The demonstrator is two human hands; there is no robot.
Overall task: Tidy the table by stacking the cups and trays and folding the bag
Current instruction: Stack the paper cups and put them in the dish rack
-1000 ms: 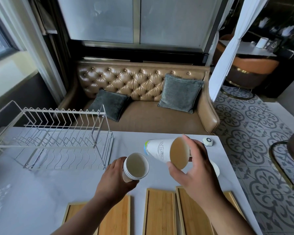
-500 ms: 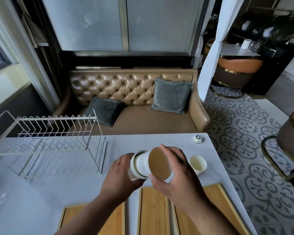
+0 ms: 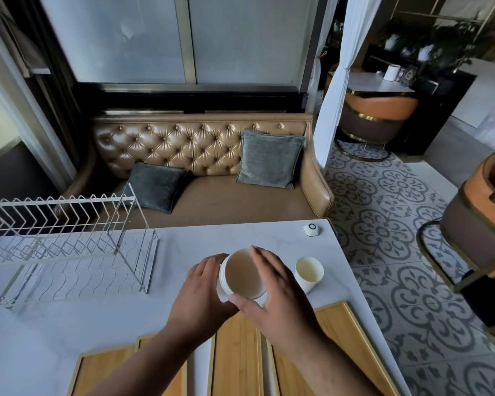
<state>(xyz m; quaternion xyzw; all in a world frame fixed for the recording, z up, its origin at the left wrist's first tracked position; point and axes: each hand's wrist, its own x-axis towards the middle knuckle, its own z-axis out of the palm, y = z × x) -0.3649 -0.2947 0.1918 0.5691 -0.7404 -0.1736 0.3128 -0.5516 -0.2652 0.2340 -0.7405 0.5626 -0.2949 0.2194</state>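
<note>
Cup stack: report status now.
Left grip holds cup stack, cups nested. Right grip flat-fingered at its rim. Third cup stands apart to the right, nothing blocking.

A wire dish rack (image 3: 69, 241) stands well left of the left hand (image 3: 203, 295). A small white puck (image 3: 312, 230) lies beyond the right hand (image 3: 275, 292); a tufted sofa (image 3: 200, 150) with two grey cushions (image 3: 269, 158) sits farther off.

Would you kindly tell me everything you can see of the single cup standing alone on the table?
The single cup is small, pale cream and looks like paper, narrowing toward its base. It stands upright, mouth open, seemingly empty, on the grey table near its right edge, beyond the wooden trays. The right hand is close beside it; whether they touch cannot be told.
</note>
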